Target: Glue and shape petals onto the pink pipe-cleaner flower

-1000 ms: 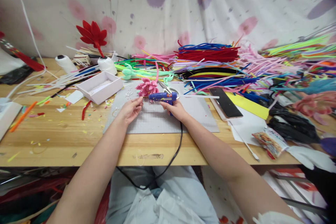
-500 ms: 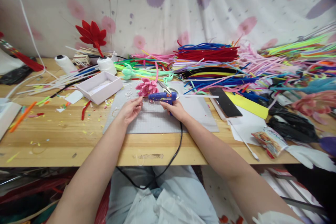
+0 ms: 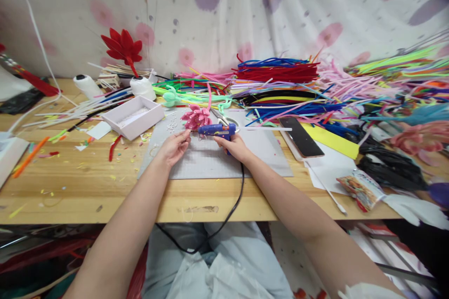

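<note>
My right hand (image 3: 235, 146) is wrapped round the handle of a blue hot glue gun (image 3: 214, 131), whose nozzle points left. A clear glue stick (image 3: 268, 128) juts from its back end. The fingers of my left hand (image 3: 176, 146) are pinched together at the nozzle tip; whatever is between them is too small to make out. Just behind the nozzle lies a pink pipe-cleaner flower (image 3: 197, 117), partly covered by the gun. Scissors (image 3: 221, 118) rest behind the gun. Beneath both hands is a grey cutting mat (image 3: 196, 164), with small white beads (image 3: 171, 127) on its left.
A white box (image 3: 133, 119) holding beads stands left of the mat. Bundles of coloured pipe cleaners (image 3: 277, 74) line the back. To the right lie a phone (image 3: 301, 138) and a snack packet (image 3: 360, 189). The gun's black cord (image 3: 234, 208) hangs over the table edge.
</note>
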Motion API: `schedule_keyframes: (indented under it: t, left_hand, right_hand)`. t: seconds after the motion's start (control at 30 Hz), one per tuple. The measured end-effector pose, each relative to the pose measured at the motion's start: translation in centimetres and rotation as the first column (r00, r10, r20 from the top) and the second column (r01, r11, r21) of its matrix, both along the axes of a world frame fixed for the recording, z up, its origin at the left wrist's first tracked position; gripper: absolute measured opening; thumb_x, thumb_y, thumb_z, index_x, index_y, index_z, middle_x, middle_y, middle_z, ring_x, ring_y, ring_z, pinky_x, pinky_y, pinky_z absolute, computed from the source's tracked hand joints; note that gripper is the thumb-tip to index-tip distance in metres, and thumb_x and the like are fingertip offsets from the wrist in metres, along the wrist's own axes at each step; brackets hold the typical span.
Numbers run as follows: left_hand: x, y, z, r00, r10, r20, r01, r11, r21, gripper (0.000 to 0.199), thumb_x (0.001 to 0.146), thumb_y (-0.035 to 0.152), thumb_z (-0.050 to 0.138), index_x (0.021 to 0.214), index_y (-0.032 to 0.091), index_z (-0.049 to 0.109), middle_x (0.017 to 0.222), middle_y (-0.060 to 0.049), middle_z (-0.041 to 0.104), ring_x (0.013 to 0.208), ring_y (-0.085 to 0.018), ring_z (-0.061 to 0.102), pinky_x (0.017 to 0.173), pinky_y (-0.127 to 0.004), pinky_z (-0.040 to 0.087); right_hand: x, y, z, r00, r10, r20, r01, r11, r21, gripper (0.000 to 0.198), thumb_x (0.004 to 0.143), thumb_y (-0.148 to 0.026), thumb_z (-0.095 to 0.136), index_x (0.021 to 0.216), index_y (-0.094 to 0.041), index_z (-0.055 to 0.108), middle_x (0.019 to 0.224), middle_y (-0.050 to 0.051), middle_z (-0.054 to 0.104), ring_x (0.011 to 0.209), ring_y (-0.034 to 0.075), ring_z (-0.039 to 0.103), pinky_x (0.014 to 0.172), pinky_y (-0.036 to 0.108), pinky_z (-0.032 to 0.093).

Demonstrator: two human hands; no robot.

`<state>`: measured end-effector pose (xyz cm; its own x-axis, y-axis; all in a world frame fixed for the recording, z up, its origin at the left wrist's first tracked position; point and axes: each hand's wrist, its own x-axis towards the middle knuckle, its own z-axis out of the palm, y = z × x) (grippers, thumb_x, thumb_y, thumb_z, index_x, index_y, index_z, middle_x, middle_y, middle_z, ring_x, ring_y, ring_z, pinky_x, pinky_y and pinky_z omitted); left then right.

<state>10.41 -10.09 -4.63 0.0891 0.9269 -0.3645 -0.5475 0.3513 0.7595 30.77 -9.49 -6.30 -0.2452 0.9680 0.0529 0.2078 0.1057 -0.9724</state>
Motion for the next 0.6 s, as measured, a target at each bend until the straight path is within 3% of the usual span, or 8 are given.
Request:
schedule_keyframes:
  t: [0.17, 0.3, 0.4, 0.5, 0.6]
  left_hand:
    - [-0.1, 0.1, -0.1, 1.0, 0.024, 0.019, -0.023, 1.0, -0.002, 0.007, 0.079, 0.006, 0.055, 0.075, 0.008, 0.06, 0.058, 0.001, 0.052, 0.048, -0.002, 0.051, 0.038, -0.006, 0.041]
    - [-0.3, 0.1, 0.0, 0.998, 0.042, 0.055, -0.042, 0.999, -0.003, 0.005, 0.076, 0.005, 0.057, 0.075, 0.009, 0.06, 0.058, 0.002, 0.052, 0.048, -0.002, 0.051, 0.039, -0.006, 0.043]
    - [-0.6, 0.1, 0.3, 0.993, 0.079, 0.086, -0.08, 0.997, 0.008, 0.005, 0.075, 0.005, 0.059, 0.075, 0.009, 0.06, 0.058, 0.003, 0.052, 0.048, -0.002, 0.051, 0.04, -0.006, 0.043]
    - [-0.8, 0.1, 0.6, 0.979, 0.159, 0.126, -0.162, 0.987, 0.013, 0.005, 0.076, 0.005, 0.059, 0.074, 0.01, 0.059, 0.058, 0.003, 0.052, 0.048, -0.001, 0.051, 0.04, -0.005, 0.042]
    - [-1.0, 0.2, 1.0, 0.958, 0.252, 0.14, -0.257, 0.966, 0.019, 0.007, 0.078, 0.006, 0.057, 0.073, 0.011, 0.058, 0.056, 0.004, 0.05, 0.047, -0.001, 0.05, 0.039, -0.004, 0.04]
  right_hand:
    - [0.1, -0.3, 0.3, 0.999, 0.039, -0.009, -0.039, 0.999, -0.018, 0.036, 0.067, -0.052, 0.062, 0.061, -0.019, 0.05, 0.052, -0.004, 0.048, 0.04, 0.006, 0.039, 0.04, 0.022, 0.034]
    - [1.6, -0.3, 1.6, 0.993, 0.009, -0.115, -0.01, 1.0, -0.005, 0.036, 0.064, -0.052, 0.063, 0.063, -0.018, 0.052, 0.055, -0.003, 0.05, 0.041, 0.006, 0.04, 0.04, 0.022, 0.034]
    - [4.0, 0.1, 3.1, 0.96, -0.149, -0.235, 0.164, 0.986, 0.043, 0.036, 0.063, -0.053, 0.063, 0.067, -0.019, 0.052, 0.058, -0.002, 0.051, 0.043, 0.006, 0.039, 0.039, 0.022, 0.032]
    - [6.7, 1.0, 3.9, 0.887, -0.334, -0.318, 0.391, 0.911, 0.133, 0.037, 0.067, -0.057, 0.056, 0.07, -0.02, 0.052, 0.065, 0.001, 0.055, 0.045, 0.007, 0.04, 0.039, 0.022, 0.032]
    - [8.7, 2.0, 3.1, 0.858, -0.48, -0.182, 0.509, 0.844, 0.172, 0.04, 0.069, -0.059, 0.053, 0.068, -0.019, 0.054, 0.061, 0.002, 0.055, 0.044, 0.009, 0.041, 0.042, 0.025, 0.036]
